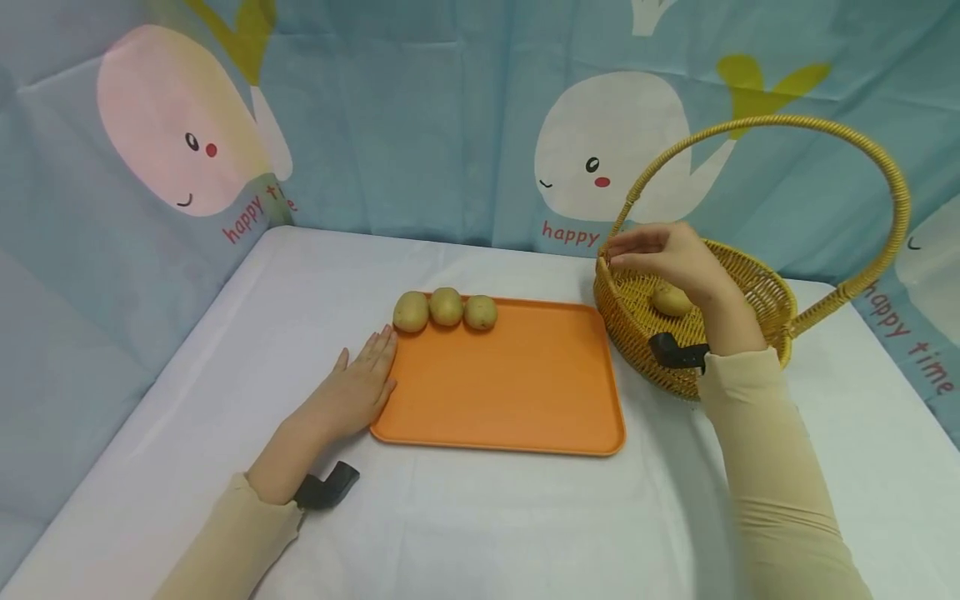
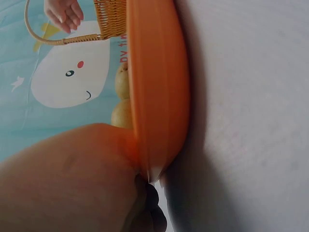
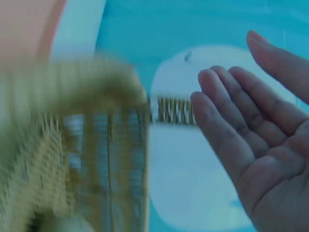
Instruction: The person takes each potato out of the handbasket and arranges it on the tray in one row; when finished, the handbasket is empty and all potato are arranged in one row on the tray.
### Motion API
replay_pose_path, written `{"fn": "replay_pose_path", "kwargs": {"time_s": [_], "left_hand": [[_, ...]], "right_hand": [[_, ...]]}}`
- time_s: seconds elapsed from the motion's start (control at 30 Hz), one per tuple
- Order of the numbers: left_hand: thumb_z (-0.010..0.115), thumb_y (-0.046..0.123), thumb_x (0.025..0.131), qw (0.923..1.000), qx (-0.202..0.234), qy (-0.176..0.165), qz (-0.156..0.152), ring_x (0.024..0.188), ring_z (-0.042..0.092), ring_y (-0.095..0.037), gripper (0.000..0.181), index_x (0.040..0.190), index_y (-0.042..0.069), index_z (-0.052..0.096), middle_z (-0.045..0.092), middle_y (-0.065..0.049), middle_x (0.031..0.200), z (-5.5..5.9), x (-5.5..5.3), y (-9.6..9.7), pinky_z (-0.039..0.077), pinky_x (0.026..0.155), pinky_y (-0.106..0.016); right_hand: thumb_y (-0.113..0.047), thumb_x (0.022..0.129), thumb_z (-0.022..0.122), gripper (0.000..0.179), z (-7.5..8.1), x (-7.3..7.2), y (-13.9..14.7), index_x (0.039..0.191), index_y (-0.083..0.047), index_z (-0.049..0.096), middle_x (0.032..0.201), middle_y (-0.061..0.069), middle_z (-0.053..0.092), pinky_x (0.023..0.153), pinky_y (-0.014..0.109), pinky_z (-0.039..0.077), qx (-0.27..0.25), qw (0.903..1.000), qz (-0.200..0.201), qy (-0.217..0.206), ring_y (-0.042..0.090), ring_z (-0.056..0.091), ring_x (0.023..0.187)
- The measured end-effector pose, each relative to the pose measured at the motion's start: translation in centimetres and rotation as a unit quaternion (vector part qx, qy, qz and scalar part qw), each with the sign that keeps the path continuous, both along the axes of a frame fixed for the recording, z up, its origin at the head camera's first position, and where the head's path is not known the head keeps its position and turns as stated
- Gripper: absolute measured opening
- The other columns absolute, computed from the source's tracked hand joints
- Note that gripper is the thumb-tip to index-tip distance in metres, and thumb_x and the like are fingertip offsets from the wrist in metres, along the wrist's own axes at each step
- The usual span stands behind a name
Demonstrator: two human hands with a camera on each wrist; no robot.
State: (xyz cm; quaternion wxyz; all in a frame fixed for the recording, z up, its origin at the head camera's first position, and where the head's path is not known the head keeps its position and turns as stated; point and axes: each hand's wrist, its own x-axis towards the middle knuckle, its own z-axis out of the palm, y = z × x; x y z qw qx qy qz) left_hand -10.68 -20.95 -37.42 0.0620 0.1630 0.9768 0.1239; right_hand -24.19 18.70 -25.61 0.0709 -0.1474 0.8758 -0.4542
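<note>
My left hand (image 1: 352, 390) lies along the left edge of an orange tray (image 1: 498, 383), fingers straight and touching its rim. Three potatoes (image 1: 446, 307) sit in a row at the tray's back left corner, the leftmost close to my fingertips. Over the left rim of a wicker basket (image 1: 637, 358), beneath its tall handle (image 1: 892, 196), hovers my right hand (image 1: 671, 258). Its palm shows bare in the right wrist view, with the fingers (image 3: 246, 104) loosely bent. Another potato (image 1: 670, 300) lies inside the basket, partly covered by the right forearm in the head view.
A white cloth (image 1: 480, 525) covers the table. Behind it hangs a blue curtain (image 1: 420, 125) printed with whales. The basket stands just right of the tray, and its handle arches high above it. Black straps with camera mounts (image 1: 330, 487) are on both wrists.
</note>
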Motion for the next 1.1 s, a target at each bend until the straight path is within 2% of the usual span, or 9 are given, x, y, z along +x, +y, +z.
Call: {"fn": "replay_pose_path", "kwargs": {"time_s": [0.13,0.37,0.43,0.53,0.63,0.83,0.9,1.0,1.1], "left_hand": [[0.042,0.018,0.099,1.0,0.002,-0.001,0.001,0.14,0.014,-0.038,0.061,0.147,-0.009,0.016,0.012,-0.024,0.154,0.1,0.1,-0.1,0.013,0.106,-0.064],[0.042,0.018,0.099,1.0,0.006,-0.005,0.001,0.14,0.013,-0.038,0.061,0.147,-0.009,0.015,0.011,-0.024,0.154,0.4,0.2,-0.1,0.012,0.106,-0.064],[0.042,0.018,0.099,1.0,0.005,-0.005,0.0,0.14,0.013,-0.039,0.061,0.147,-0.009,0.015,0.011,-0.024,0.154,0.4,0.2,-0.1,0.012,0.106,-0.065],[0.042,0.018,0.099,1.0,0.006,-0.002,-0.002,0.14,0.014,-0.039,0.061,0.146,-0.009,0.016,0.012,-0.024,0.154,0.3,0.2,0.0,0.013,0.106,-0.065],[0.042,0.018,0.099,1.0,0.007,-0.001,-0.003,0.14,0.014,-0.038,0.061,0.147,-0.009,0.016,0.012,-0.024,0.154,0.2,0.2,0.0,0.013,0.106,-0.065],[0.042,0.019,0.1,1.0,0.007,-0.005,-0.004,0.141,0.013,-0.038,0.061,0.147,-0.008,0.015,0.011,-0.023,0.154,0.2,0.2,0.1,0.013,0.106,-0.064],[0.042,0.019,0.1,1.0,0.005,-0.005,-0.001,0.141,0.013,-0.038,0.061,0.147,-0.008,0.014,0.011,-0.023,0.154,0.3,0.2,0.1,0.012,0.106,-0.064],[0.042,0.019,0.1,1.0,0.006,-0.006,-0.001,0.14,0.014,-0.039,0.061,0.147,-0.009,0.015,0.011,-0.024,0.154,0.3,0.1,0.0,0.012,0.106,-0.064],[0.042,0.019,0.1,1.0,0.006,-0.005,-0.002,0.14,0.014,-0.039,0.061,0.147,-0.009,0.015,0.011,-0.024,0.154,0.3,0.2,0.0,0.012,0.106,-0.064]], "right_hand": [[-0.028,0.086,0.07,0.047,0.5,-0.1,2.0,0.123,0.0,0.061,0.103,-0.003,0.07,0.079,0.017,0.048,0.032,0.9994,-0.013,0.003,0.007,0.065,0.09],[-0.028,0.088,0.068,0.049,0.1,-0.8,4.9,0.127,0.0,0.057,0.1,-0.013,0.068,0.082,0.015,0.045,0.025,0.9992,-0.03,-0.002,0.002,0.062,0.092],[-0.03,0.089,0.067,0.052,-0.2,-1.1,5.6,0.129,0.0,0.055,0.101,-0.015,0.067,0.089,0.02,0.044,0.028,0.9989,-0.036,-0.011,0.0,0.06,0.093],[-0.033,0.089,0.066,0.056,-0.9,-1.6,6.7,0.132,0.0,0.052,0.103,-0.017,0.066,0.102,0.035,0.038,0.024,0.9982,-0.045,-0.03,-0.001,0.057,0.096],[-0.033,0.089,0.065,0.058,-1.8,-1.9,7.7,0.134,0.0,0.05,0.107,-0.015,0.064,0.106,0.047,0.031,0.01,0.997,-0.058,-0.05,-0.001,0.055,0.097],[-0.028,0.093,0.06,0.056,-3.1,-2.5,9.0,0.135,0.007,0.045,0.105,-0.016,0.06,0.098,0.033,0.042,0.001,0.9955,-0.072,-0.061,-0.005,0.057,0.093],[-0.027,0.094,0.059,0.056,-3.4,-2.7,9.2,0.135,0.008,0.044,0.102,-0.018,0.06,0.097,0.033,0.043,0.008,0.9953,-0.072,-0.064,-0.006,0.057,0.092],[-0.029,0.094,0.059,0.059,-3.7,-2.8,9.5,0.137,0.007,0.042,0.102,-0.019,0.06,0.102,0.04,0.039,0.023,0.9938,-0.073,-0.08,0.002,0.055,0.102],[-0.031,0.093,0.06,0.061,-3.9,-2.9,9.6,0.139,0.005,0.041,0.12,-0.004,0.059,0.107,0.047,0.031,0.045,0.9911,-0.072,-0.102,0.021,0.045,0.122]]}}
